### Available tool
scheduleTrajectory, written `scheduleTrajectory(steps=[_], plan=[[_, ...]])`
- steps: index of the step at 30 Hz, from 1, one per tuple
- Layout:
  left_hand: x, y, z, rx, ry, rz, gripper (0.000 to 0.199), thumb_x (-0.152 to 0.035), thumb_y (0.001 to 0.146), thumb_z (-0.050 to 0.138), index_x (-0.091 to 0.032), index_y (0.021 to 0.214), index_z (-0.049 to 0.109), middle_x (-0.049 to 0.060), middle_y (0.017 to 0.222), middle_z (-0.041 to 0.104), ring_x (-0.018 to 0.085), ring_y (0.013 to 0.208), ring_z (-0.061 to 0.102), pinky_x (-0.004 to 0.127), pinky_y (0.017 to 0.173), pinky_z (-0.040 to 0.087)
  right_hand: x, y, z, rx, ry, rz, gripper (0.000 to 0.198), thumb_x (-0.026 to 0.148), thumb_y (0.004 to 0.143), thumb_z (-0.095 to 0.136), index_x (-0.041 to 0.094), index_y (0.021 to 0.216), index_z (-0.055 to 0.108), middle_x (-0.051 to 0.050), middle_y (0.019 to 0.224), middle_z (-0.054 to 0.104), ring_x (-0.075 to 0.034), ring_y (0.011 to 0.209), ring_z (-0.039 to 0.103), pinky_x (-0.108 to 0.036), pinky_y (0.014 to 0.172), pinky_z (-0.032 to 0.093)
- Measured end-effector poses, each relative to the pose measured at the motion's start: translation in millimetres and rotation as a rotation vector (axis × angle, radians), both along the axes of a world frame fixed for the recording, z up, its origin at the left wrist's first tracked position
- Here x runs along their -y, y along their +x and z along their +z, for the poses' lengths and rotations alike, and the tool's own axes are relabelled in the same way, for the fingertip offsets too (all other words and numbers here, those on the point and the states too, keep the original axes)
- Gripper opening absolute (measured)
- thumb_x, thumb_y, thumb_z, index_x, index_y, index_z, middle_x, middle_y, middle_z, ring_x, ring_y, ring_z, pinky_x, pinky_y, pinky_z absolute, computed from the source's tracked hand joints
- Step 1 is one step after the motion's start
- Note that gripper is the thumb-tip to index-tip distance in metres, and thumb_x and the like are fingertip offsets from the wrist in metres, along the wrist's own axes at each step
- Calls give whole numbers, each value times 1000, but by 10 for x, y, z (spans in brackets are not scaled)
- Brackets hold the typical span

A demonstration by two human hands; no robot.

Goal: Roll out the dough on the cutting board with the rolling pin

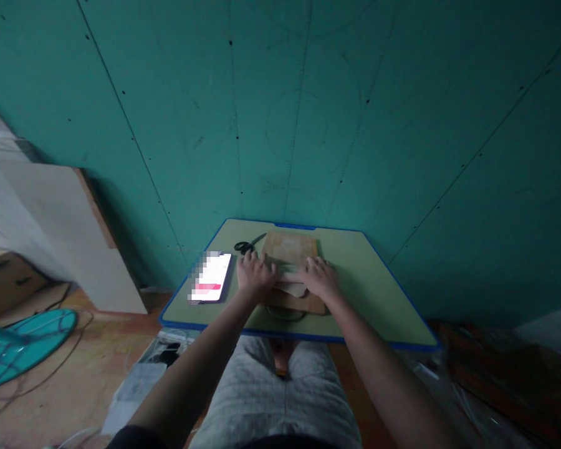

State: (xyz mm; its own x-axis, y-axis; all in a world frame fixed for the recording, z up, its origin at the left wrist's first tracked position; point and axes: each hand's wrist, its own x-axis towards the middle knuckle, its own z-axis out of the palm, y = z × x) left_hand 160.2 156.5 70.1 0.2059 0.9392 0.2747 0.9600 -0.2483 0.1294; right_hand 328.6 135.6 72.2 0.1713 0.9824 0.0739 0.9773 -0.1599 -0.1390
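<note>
A brown paper bag (290,244) lies flat on the small table in front of me, with what looks like a handle loop (285,315) at its near end. My left hand (257,272) presses on the left side of the bag, fingers bent and closed on it. On the opposite side, my right hand (321,275) is closed on the bag in the same way. Between both hands runs a pale strip (290,275), like a folded or rolled part; its exact form is unclear. Black-handled scissors (247,246) rest just beyond my left hand.
A lit phone (211,277) lies at the left on the blue-edged table (378,293). A green wall (299,125) rises right behind it. Leaning at left is a white board (75,231), near a round turquoise base (28,343) and loose cables on the floor.
</note>
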Motion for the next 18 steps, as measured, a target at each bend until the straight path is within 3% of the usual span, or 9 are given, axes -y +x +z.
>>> scheduleTrajectory(steps=[4, 10, 18], plan=[[191, -59, -69, 5, 62, 10, 40, -29, 92, 31, -16, 106, 66, 16, 117, 62, 32, 114, 51, 45, 90, 40, 243, -55, -19, 71, 104, 67, 49, 45, 98, 28, 17, 123, 60, -14, 132, 57, -26, 123, 46, -38, 103, 31], [362, -136, -173, 11, 67, 6, 47, -34, 96, 27, -19, 132, 52, 13, 136, 54, 30, 121, 48, 44, 95, 39, 449, -90, -92, 75, 143, 107, 55, 47, 98, 29, 14, 136, 50, -13, 141, 50, -28, 131, 38, -41, 106, 28], [536, -236, -230, 8, 19, -60, 47, -38, 97, 27, -23, 138, 46, 11, 136, 53, 30, 125, 44, 44, 97, 39, 688, -97, -171, 67, 144, 143, 54, 44, 98, 32, 13, 139, 47, -12, 144, 47, -27, 131, 39, -37, 106, 32]])
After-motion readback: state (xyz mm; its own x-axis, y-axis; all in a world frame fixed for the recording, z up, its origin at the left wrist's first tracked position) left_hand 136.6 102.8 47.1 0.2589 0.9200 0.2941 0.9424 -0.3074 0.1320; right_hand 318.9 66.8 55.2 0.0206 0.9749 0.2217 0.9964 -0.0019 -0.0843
